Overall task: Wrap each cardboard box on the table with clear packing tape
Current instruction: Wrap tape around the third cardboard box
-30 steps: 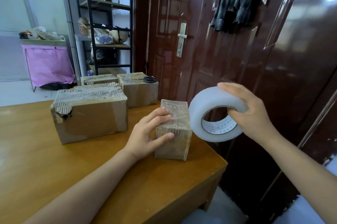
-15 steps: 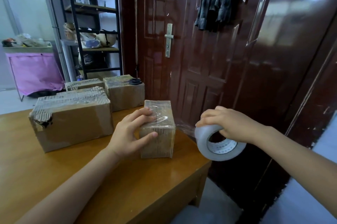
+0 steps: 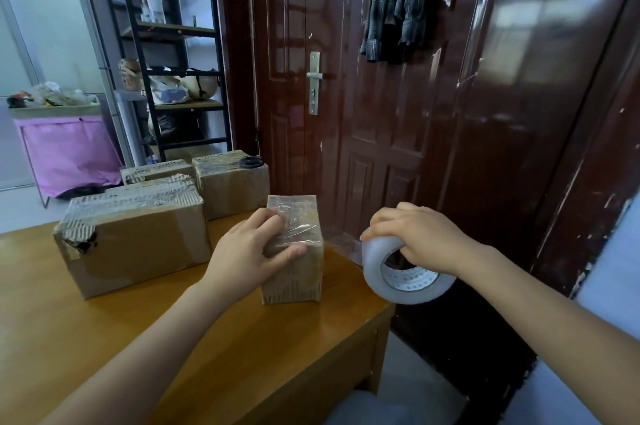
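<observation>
Left hand (image 3: pixel 247 250) pinned small brown cardboard box (image 3: pixel 294 251), steadying it; right hand (image 3: pixel 420 239) gripped clear tape roll (image 3: pixel 405 272), strip drawn taut.

The table (image 3: pixel 104 338) was smooth, varnished wood with a soft sheen. The small box (image 3: pixel 294 272) was rough brown cardboard, its corrugated ribs showing on the front face, with glossy, wrinkled clear film across its top. The tape roll (image 3: pixel 405 272) looked milky, semi-matt plastic around a white printed paper core. The large box (image 3: pixel 138 244) was matt cardboard, torn at one corner, its top stripped to bare ribbing. The door (image 3: pixel 398 113) behind was dark red, highly glossy and reflective, carrying a brushed metal handle plate (image 3: pixel 314 82).
</observation>
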### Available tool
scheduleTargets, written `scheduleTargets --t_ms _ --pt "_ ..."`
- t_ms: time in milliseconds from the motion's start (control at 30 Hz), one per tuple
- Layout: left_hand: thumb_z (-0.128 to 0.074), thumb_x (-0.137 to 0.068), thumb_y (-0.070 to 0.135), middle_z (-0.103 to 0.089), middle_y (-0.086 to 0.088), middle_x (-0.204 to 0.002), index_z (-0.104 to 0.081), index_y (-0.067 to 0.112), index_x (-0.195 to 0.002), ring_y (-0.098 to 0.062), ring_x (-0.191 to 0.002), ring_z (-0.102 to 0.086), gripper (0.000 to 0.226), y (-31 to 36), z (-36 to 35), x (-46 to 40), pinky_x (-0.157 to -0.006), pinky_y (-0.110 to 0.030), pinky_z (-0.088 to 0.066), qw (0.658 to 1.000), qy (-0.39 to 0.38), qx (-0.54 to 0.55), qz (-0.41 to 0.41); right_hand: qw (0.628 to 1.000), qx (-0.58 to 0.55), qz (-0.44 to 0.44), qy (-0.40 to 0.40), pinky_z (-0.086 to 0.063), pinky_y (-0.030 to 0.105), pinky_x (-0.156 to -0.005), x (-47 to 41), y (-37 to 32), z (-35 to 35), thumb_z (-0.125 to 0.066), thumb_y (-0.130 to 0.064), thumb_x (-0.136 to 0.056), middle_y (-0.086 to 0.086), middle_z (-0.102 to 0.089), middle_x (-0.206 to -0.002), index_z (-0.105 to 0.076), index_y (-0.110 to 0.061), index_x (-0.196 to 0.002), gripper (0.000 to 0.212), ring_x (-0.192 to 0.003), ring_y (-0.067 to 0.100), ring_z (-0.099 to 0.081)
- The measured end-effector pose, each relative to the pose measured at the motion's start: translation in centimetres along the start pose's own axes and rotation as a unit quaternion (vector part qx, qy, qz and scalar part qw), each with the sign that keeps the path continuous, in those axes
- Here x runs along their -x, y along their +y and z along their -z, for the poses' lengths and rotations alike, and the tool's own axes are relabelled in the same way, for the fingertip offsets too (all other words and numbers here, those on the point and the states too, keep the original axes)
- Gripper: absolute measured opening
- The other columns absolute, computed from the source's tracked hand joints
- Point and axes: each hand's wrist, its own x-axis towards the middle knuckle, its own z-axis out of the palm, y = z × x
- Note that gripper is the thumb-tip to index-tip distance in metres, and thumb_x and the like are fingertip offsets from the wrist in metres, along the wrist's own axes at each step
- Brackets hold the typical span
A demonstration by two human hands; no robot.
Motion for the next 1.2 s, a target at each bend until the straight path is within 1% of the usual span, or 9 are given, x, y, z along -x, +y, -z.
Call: scheduleTargets --t_ms 100,267,367,467,567,667,900,1000,1200 --pt "-0.018 -0.068 0.094 -0.054 0.008 -0.112 -0.059 0.018 -0.112 -0.01 -0.094 -0.055 0.097 0.3 0.5 -0.1 -0.065 -0.02 -0.051 1.0 -0.021 0.015 0.018 1.0 0.007 -0.004 0.001 -0.025 0.022 -0.075 0.1 -0.3 0.2 -0.046 0.007 -0.088 -0.024 -0.045 -0.127 -0.052 -0.044 -0.131 0.067 -0.094 0.007 -0.035" --pt "-0.018 -0.07 0.093 -0.044 0.008 -0.085 -0.049 0.018 -0.084 -0.011 -0.068 -0.049 0.083 2.9 1.4 -1.6 -0.05 -0.019 -0.032 0.996 -0.024 -0.058 0.07 1.0 0.023 -0.003 -0.002 -0.025 0.023 -0.076 0.1 -0.9 0.3 -0.045 0.007 -0.088 -0.02 -0.045 -0.13 -0.051 -0.043 -0.132 0.067 -0.095 0.008 -0.034" --pt "-0.016 -0.075 0.082 -0.043 0.006 -0.098 -0.047 0.018 -0.101 -0.009 -0.073 -0.047 0.076 4.2 0.6 -1.9 -0.048 -0.016 -0.026 0.978 -0.035 -0.194 0.063 1.0 0.028 -0.006 0.0 -0.025 0.024 -0.074 -0.1 -1.2 0.3 -0.046 0.007 -0.088 -0.019 -0.047 -0.129 -0.052 -0.042 -0.132 0.066 -0.093 0.009 -0.034" --pt "-0.013 -0.092 0.071 -0.056 -0.005 -0.103 -0.056 0.021 -0.123 -0.019 -0.081 -0.062 0.073 4.0 -0.5 -0.7 -0.054 -0.016 -0.039 0.982 0.0 -0.189 0.019 1.0 0.023 -0.013 -0.001 -0.023 0.023 -0.071 0.0 -1.2 0.5 -0.046 0.006 -0.087 -0.019 -0.048 -0.128 -0.053 -0.041 -0.13 0.065 -0.092 0.009 -0.034" --pt "-0.005 -0.089 0.07 -0.057 -0.008 -0.123 -0.053 0.027 -0.137 -0.027 -0.111 -0.059 0.08 3.8 -0.2 -0.5 -0.085 -0.036 -0.051 0.986 -0.042 -0.159 0.021 1.0 0.009 -0.024 0.006 -0.022 0.021 -0.066 0.3 -1.1 0.4 -0.047 0.007 -0.086 -0.018 -0.049 -0.127 -0.054 -0.041 -0.129 0.065 -0.091 0.009 -0.034" --pt "0.019 -0.079 0.073 -0.035 -0.007 -0.154 -0.038 0.02 -0.147 -0.025 -0.144 -0.028 0.104 4.9 0.5 -1.1 -0.119 -0.042 -0.014 0.972 -0.122 -0.203 -0.004 0.999 0.0 -0.036 0.016 -0.026 0.023 -0.071 0.8 -0.9 0.3 -0.047 0.006 -0.087 -0.017 -0.05 -0.127 -0.054 -0.04 -0.13 0.063 -0.093 0.009 -0.035" --pt "-0.022 -0.076 0.078 -0.037 -0.003 -0.138 -0.033 0.018 -0.142 -0.021 -0.126 -0.037 0.09 4.6 1.7 -3.5 -0.104 -0.035 -0.039 0.936 -0.232 -0.254 -0.075 0.999 -0.011 -0.042 0.021 -0.027 0.024 -0.07 1.5 -0.5 0.2 -0.048 0.006 -0.088 -0.016 -0.05 -0.127 -0.054 -0.039 -0.13 0.062 -0.093 0.011 -0.037" --pt "-0.041 -0.079 0.079 -0.028 -0.002 -0.138 -0.019 0.035 -0.149 -0.023 -0.127 -0.029 0.085 3.8 1.7 -4.5 -0.108 -0.041 -0.032 0.925 -0.27 -0.258 -0.074 0.999 -0.002 -0.036 0.016 -0.028 0.026 -0.07 1.2 -0.8 0.3 -0.047 0.007 -0.088 -0.016 -0.05 -0.126 -0.054 -0.04 -0.13 0.063 -0.091 0.011 -0.037" --pt "-0.064 -0.079 0.063 -0.009 0.004 -0.158 -0.034 0.038 -0.139 -0.024 -0.147 -0.002 0.072 3.2 1.3 -4.6 -0.116 -0.056 0.0 0.942 -0.292 -0.161 -0.042 1.0 -0.028 -0.015 -0.003 -0.035 0.026 -0.074 1.4 -0.3 0.7 -0.047 0.007 -0.089 -0.016 -0.05 -0.126 -0.055 -0.038 -0.13 0.061 -0.092 0.009 -0.037"
